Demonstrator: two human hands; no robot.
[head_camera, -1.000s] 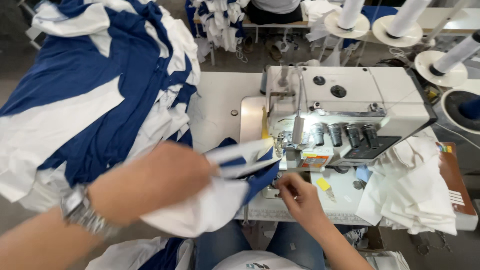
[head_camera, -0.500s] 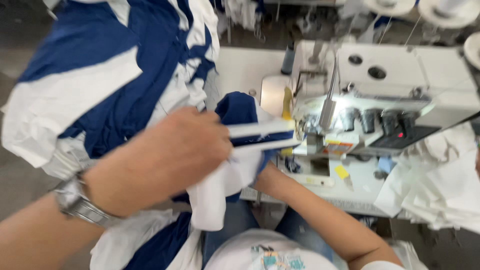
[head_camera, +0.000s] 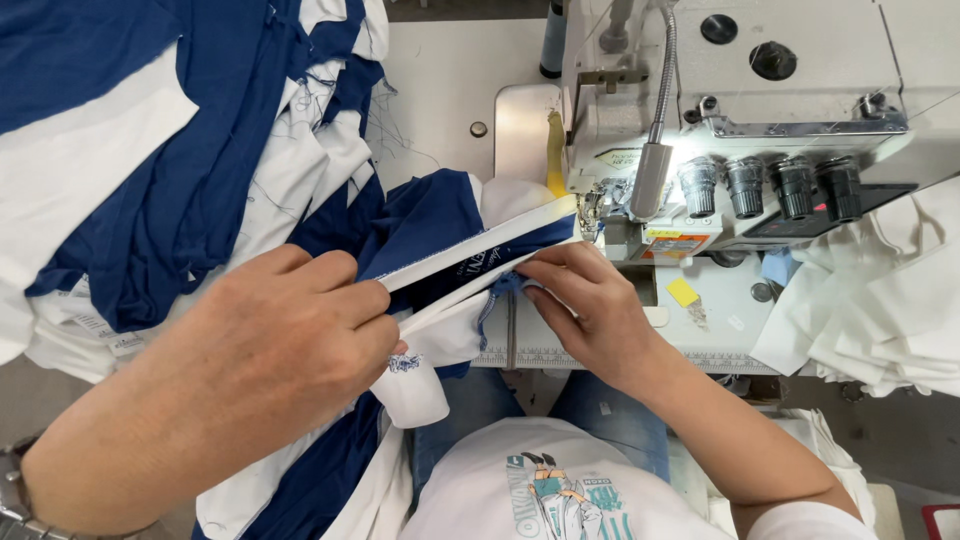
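My left hand (head_camera: 270, 345) grips the near end of a navy and white garment piece (head_camera: 440, 240), holding its folded white edge stretched toward the machine. My right hand (head_camera: 590, 310) pinches the same fabric just in front of the presser foot (head_camera: 605, 225) of a white overlock sewing machine (head_camera: 740, 110). The garment's edge runs straight between both hands, its far end touching the needle area under the machine's lamp. A white piece of the garment hangs below my left hand.
A big heap of navy and white garments (head_camera: 170, 150) covers the table's left side. White fabric pieces (head_camera: 880, 300) lie at the right. Several tension knobs (head_camera: 770, 185) line the machine's front. A yellow tag (head_camera: 683, 291) sits on the machine bed. My lap is below.
The view has moved closer to the machine. My right hand has come up from under the fabric to pinch it at the presser foot; my left hand still holds the edge taut.
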